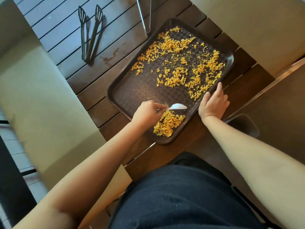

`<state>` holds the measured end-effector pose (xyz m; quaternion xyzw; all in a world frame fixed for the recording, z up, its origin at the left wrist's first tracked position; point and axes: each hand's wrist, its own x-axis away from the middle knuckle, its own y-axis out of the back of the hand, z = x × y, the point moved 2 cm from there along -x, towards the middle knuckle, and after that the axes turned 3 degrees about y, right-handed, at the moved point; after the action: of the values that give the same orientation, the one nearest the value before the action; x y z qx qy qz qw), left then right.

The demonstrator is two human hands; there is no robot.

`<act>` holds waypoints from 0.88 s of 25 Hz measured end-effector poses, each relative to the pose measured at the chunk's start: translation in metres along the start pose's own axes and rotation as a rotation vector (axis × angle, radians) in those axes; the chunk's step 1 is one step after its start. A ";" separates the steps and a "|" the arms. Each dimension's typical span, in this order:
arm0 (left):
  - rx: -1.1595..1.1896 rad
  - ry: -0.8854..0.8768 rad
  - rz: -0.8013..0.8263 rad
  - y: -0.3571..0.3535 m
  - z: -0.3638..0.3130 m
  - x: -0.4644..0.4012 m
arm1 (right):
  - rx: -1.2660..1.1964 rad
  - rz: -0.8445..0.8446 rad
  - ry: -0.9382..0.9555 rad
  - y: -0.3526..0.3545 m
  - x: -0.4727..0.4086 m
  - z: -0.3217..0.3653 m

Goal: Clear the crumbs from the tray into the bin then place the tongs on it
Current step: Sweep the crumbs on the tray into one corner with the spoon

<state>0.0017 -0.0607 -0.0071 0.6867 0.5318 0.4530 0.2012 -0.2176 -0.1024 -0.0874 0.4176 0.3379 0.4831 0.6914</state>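
A dark brown tray [132,90] lies askew on the slatted wooden table. Yellow crumbs [179,63] are scattered over its far half, and a heap of crumbs [168,123] sits in its near corner. My left hand [146,113] pinches a white plastic spoon [177,106] just above that heap. My right hand [212,103] rests on the tray's right rim, thumb inside the edge. Black tongs [89,33] lie on the table to the tray's far left. Metal tongs [146,15] lie beyond the tray's far corner, partly cut off by the frame.
A dark bin [244,126] stands below the table's edge at the right, beside my right forearm. Beige seat cushions [41,100] flank the table on the left, and more at the far right [264,30]. My dark-clothed lap fills the bottom.
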 end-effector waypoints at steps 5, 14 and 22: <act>-0.170 -0.138 0.043 -0.003 -0.004 -0.004 | -0.006 -0.006 0.008 0.001 0.000 0.000; 0.363 0.205 -0.133 0.013 0.059 0.018 | 0.000 0.001 0.006 0.001 0.000 0.000; 0.325 0.302 -0.177 0.004 0.074 0.032 | -0.001 -0.001 0.006 0.001 0.000 0.000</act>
<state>0.0668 -0.0175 -0.0292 0.5854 0.6797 0.4397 0.0453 -0.2178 -0.1019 -0.0860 0.4156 0.3401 0.4841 0.6909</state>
